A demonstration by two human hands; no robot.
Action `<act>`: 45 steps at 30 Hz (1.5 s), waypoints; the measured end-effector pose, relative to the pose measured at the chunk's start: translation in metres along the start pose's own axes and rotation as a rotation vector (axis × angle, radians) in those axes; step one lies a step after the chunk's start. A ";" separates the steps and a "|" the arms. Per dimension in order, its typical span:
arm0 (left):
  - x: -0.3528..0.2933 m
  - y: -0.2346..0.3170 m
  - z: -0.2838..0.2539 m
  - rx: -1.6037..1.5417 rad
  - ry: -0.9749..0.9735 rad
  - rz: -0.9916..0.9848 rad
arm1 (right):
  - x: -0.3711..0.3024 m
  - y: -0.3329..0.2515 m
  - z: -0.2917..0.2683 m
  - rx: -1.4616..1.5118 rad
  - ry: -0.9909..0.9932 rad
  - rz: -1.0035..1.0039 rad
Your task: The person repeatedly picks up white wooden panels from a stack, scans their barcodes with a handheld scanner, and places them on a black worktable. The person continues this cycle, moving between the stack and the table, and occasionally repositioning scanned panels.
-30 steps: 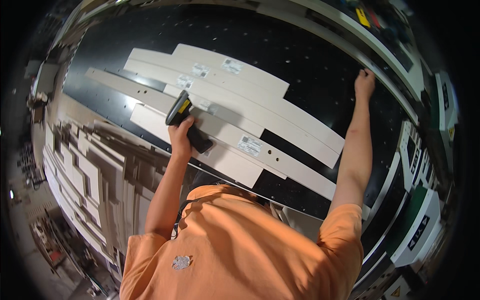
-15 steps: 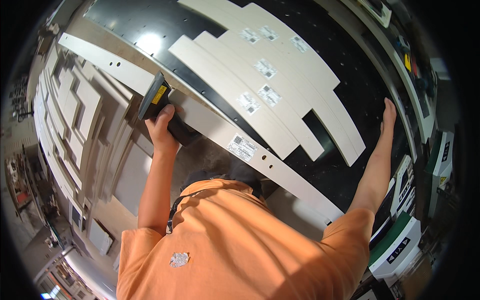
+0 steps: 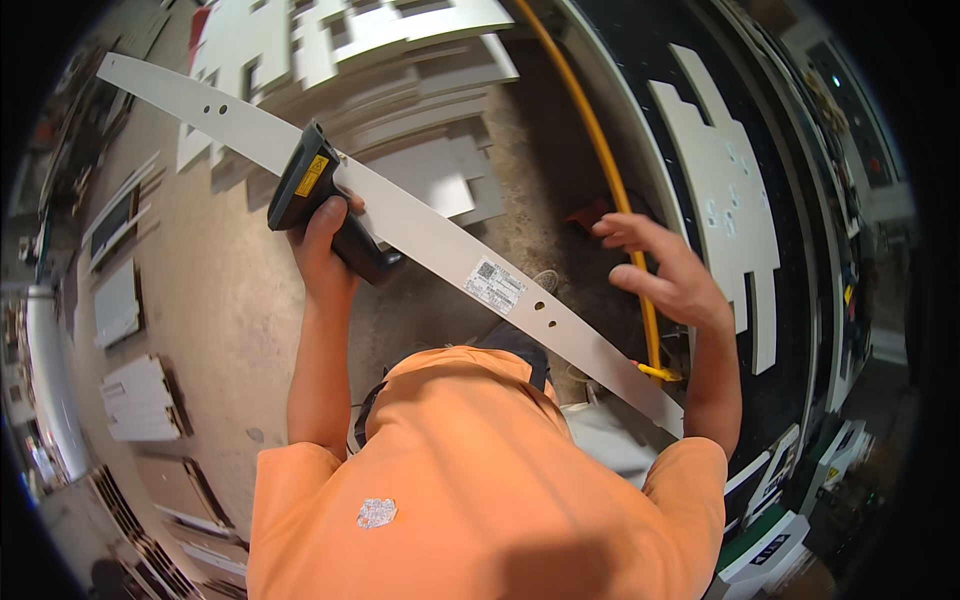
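Note:
My left hand [image 3: 322,250] is closed around a black handheld barcode scanner [image 3: 302,185] with a yellow sticker. The same hand also keeps a long, narrow white board [image 3: 425,232] against the scanner. This board slants from the upper left down to my right arm and has paired holes toward both ends. A printed label [image 3: 495,285] sits on its face, right of the scanner. Raised to the right of the board, my right hand [image 3: 672,272] is open and touches nothing, thumb and fingers apart.
Stacks of white panels [image 3: 400,105] stand ahead on the floor. At right, several labelled white boards [image 3: 715,180] lie on a long black table [image 3: 800,300]. A yellow hose [image 3: 590,120] runs along its near side. More panels [image 3: 143,398] lie at left.
My view has turned left, so the black table sits farther right and the panel stacks lie ahead. The scanner and board came along. My right hand moved from over the table toward the board.

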State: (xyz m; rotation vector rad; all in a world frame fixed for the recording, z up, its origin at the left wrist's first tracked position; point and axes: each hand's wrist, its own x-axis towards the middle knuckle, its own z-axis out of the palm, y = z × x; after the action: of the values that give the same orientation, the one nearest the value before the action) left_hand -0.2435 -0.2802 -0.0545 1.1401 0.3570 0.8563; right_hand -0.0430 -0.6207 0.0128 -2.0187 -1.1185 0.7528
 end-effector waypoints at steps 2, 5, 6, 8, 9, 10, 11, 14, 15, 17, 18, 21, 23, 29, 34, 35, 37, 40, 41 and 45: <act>-0.021 0.039 -0.067 -0.018 0.055 0.057 | 0.037 -0.049 0.071 0.042 -0.304 -0.054; -0.062 0.087 -0.158 -0.091 0.226 0.104 | 0.076 -0.108 0.164 0.028 -0.638 0.039; -0.077 0.103 -0.187 -0.084 0.271 0.117 | 0.086 -0.124 0.196 0.033 -0.696 0.059; -0.098 0.125 -0.243 -0.028 0.426 0.150 | 0.103 -0.152 0.252 -0.063 -0.727 0.007; -0.113 0.133 -0.268 0.030 0.511 0.139 | 0.109 -0.160 0.279 -0.094 -0.719 0.024; -0.126 0.137 -0.291 0.028 0.585 0.154 | 0.117 -0.163 0.301 -0.104 -0.697 -0.064; -0.141 0.143 -0.314 0.044 0.659 0.173 | 0.123 -0.162 0.320 -0.196 -0.713 -0.048; -0.180 0.154 -0.364 0.101 0.983 0.066 | 0.154 -0.135 0.368 -0.286 -0.746 -0.163; -0.189 0.162 -0.386 0.150 1.086 0.055 | 0.169 -0.124 0.384 -0.317 -0.728 -0.286; -0.200 0.181 -0.429 0.167 1.151 0.068 | 0.206 -0.092 0.405 -0.458 -0.817 -0.128; -0.204 0.194 -0.454 0.162 1.170 0.126 | 0.222 -0.077 0.415 -0.540 -0.801 -0.135; -0.220 0.233 -0.517 0.178 1.280 0.155 | 0.269 -0.034 0.426 -0.875 -0.753 -0.197; -0.239 0.267 -0.567 0.178 1.338 0.145 | 0.305 -0.040 0.469 -0.814 -0.783 -0.259; -0.301 0.344 -0.687 0.139 1.653 0.128 | 0.427 -0.221 0.647 -0.743 -1.018 -0.625; -0.327 0.327 -0.761 -0.094 1.756 0.180 | 0.413 -0.430 0.814 -0.601 -1.193 -0.901; -0.328 0.321 -0.780 -0.154 1.779 0.202 | 0.400 -0.467 0.850 -0.474 -1.214 -0.994; -0.341 0.315 -0.825 -0.263 1.767 0.249 | 0.367 -0.525 0.912 -0.417 -1.225 -1.046; -0.391 0.314 -0.890 -0.353 1.809 0.188 | 0.319 -0.581 0.985 -0.537 -1.278 -0.974; -0.410 0.317 -0.914 -0.419 1.801 0.168 | 0.304 -0.595 1.006 -0.576 -1.288 -0.938; -0.456 0.336 -0.982 -0.497 1.788 0.020 | 0.258 -0.654 1.075 -0.712 -1.310 -0.858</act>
State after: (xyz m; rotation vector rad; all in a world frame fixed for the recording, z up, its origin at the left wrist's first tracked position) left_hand -1.3097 0.0629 -0.2264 -0.3676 1.4527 1.6903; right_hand -1.0430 0.1717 -0.1365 -1.0045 -3.0386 1.3000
